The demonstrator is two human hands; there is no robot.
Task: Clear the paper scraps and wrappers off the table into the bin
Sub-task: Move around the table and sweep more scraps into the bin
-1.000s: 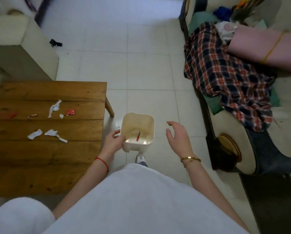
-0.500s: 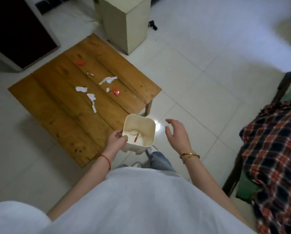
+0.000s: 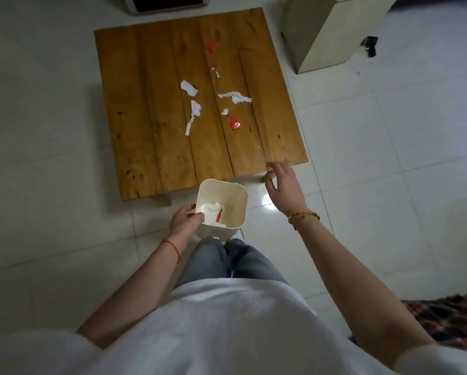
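since earlier frame, view swings square onto table; right hand now at its near edge, fingers spread, empty. left hand grips bin rim. scraps lie ahead, mid-table; right hand nearer.

We can't see the bin base: left hand covers its near-left corner. Table leg mostly hidden behind right-hand fingers. Checked cloth cut off bottom right.
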